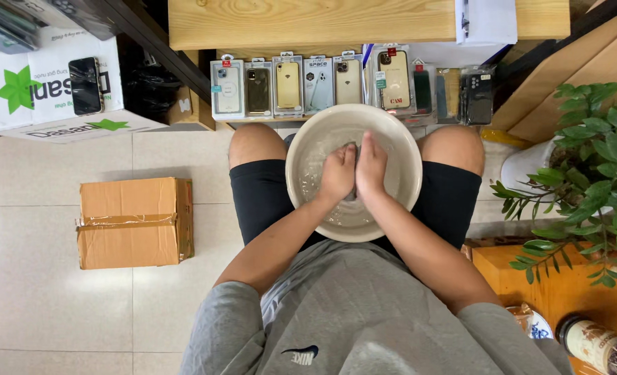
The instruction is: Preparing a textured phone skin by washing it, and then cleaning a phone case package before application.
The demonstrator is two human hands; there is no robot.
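Note:
A round beige basin [399, 149] with water in it rests on my lap, between my knees. Both hands are down inside it, pressed together. My left hand [337, 173] and my right hand [372, 167] are closed around a small dark grey cloth [351, 148], of which only a bit shows above and between the fingers. The water around the hands looks foamy and rippled.
A row of packaged phone cases [288, 85] leans under a wooden bench [308, 24] just beyond the basin. A taped cardboard box [135, 222] sits on the tiled floor at left, a white carton [45, 90] behind it. A leafy plant [593, 173] and wooden stand [551, 278] are at right.

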